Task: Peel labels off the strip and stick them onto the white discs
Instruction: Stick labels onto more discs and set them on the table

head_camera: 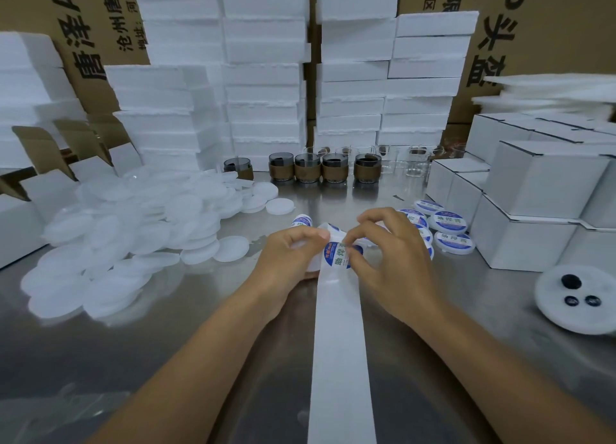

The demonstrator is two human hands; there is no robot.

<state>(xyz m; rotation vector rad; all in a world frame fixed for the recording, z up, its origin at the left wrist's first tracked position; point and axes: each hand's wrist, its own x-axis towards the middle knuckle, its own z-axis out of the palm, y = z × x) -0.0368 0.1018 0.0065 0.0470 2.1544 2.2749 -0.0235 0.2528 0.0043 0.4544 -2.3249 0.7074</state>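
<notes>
White backing strip (338, 343), round blue-and-white label (336, 255) at its bend, left hand (286, 253) grip holding strip, right hand (390, 260) pinching label

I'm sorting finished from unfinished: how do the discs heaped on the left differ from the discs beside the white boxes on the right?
The left discs are plain white, unlabelled; the right discs carry blue-and-white labels. The left discs form a big heap; the right discs are a small cluster. Both are round, white and lie on the metal table.
</notes>
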